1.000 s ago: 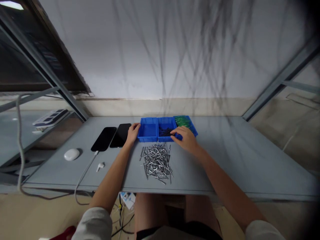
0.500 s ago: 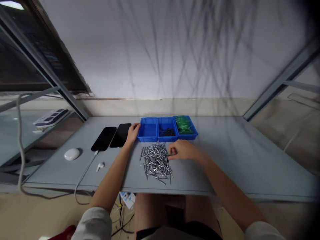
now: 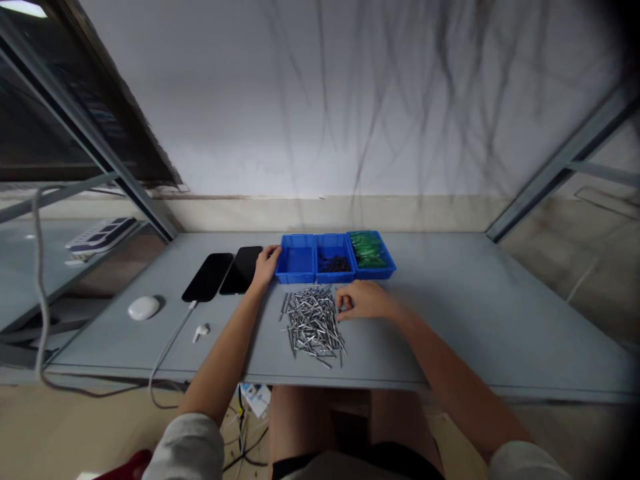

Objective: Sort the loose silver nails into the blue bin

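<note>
My left hand is at the left wall of the left blue bin, its bent fingers holding the rim. Three blue bins stand side by side. The left one shows a bare floor, the middle bin holds small dark pieces, and the right bin holds green slender pieces. In front of them lies a loose pile of thin silvery metal rods. My right hand touches the pile's right edge with its fingers curled and pinched. Whatever is between those fingertips is too small to make out.
Two dark phones lie left of my left hand, one with a white cable plugged in. Nearer the left side are a white earbud and a round white case. A wall rises behind the grey table.
</note>
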`<action>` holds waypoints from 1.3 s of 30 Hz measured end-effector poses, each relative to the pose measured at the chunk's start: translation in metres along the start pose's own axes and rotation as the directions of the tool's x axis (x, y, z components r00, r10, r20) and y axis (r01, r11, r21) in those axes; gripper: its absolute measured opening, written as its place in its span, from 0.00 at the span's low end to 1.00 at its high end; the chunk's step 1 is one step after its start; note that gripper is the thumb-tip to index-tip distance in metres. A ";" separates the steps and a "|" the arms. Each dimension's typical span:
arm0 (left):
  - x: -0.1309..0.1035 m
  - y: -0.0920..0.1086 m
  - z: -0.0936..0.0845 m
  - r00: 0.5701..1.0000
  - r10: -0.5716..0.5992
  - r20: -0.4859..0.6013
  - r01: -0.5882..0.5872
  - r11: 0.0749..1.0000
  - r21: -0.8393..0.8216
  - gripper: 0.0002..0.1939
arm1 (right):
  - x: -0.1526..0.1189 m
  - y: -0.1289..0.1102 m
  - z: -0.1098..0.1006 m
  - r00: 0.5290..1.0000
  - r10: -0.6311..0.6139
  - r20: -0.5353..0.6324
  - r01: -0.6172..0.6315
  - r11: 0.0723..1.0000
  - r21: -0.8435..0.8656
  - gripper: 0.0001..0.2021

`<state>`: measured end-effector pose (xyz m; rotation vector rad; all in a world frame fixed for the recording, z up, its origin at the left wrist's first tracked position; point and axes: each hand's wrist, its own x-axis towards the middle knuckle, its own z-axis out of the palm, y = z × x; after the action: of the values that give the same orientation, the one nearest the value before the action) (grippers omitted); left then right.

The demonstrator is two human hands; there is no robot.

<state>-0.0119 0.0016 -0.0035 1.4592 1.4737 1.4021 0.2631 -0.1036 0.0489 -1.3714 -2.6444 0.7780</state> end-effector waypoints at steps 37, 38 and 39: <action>0.000 0.001 0.000 1.000 0.003 0.005 -0.004 1.000 0.009 0.18 | -0.002 0.006 -0.002 1.000 0.026 -0.017 -0.027 0.999 -0.042 0.05; -0.001 0.002 0.000 1.000 0.004 0.009 -0.004 1.000 0.009 0.18 | -0.002 0.006 -0.003 1.000 0.024 -0.018 -0.025 0.999 -0.034 0.05; -0.001 0.002 0.000 1.000 0.005 0.013 -0.005 1.000 0.011 0.18 | -0.002 0.007 -0.003 1.000 0.017 -0.018 -0.018 1.000 -0.019 0.05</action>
<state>-0.0114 0.0005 -0.0014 1.4771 1.4727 1.3876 0.2705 -0.1006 0.0488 -1.4009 -2.6362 0.7406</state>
